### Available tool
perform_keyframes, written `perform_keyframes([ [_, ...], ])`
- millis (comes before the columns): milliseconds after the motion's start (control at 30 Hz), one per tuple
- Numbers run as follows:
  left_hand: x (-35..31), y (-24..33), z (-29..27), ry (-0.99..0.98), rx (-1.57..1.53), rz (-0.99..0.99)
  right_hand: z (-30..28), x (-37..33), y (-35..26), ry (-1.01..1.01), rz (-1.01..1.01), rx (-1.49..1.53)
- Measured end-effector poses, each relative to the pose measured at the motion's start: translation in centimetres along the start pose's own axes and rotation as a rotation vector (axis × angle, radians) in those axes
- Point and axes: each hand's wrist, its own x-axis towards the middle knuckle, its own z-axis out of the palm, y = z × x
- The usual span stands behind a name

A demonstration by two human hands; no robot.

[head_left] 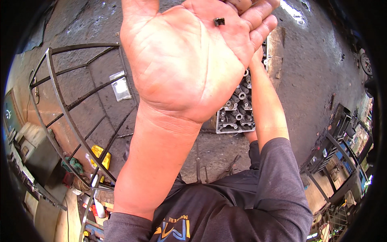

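My left hand (181,60) is raised close to the camera, palm up, with its fingers stretched out. On the palm near the finger bases lies a small dark, curved metal piece (219,21) that looks like a valve keeper. The fingertips run up to the frame's top edge. Behind and below this hand is a grey metal cylinder head (236,121), partly covered by it. My right hand (259,56) reaches over the cylinder head's right side; its fingers are hidden behind my left hand.
A wooden board (275,56) lies under the cylinder head's right side. To the left stands a black metal frame (56,80), with a clear plastic packet (120,85) on the ground inside it. A yellow container (100,156) and tools are at lower left. Metal racks (336,145) stand at right.
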Motion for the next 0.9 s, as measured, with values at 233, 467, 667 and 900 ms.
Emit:
perform_keyframes([
  [233,0.2,-0.2,-0.1,-0.001,-0.005,-0.006,1.2,0.9,1.0,0.006,0.021,-0.049],
  [467,0.7,-0.1,0.8,-0.024,-0.047,-0.035,-3.1,-1.1,-1.5,0.126,-0.103,0.171],
  [667,0.8,-0.1,0.8,-0.059,-0.049,-0.064,-18.9,-14.4,-9.7,0.316,-0.340,0.939],
  [900,0.7,-1.2,1.6,0.002,0.020,-0.044,-24.8,-20.9,-17.5,0.047,-0.771,0.656],
])
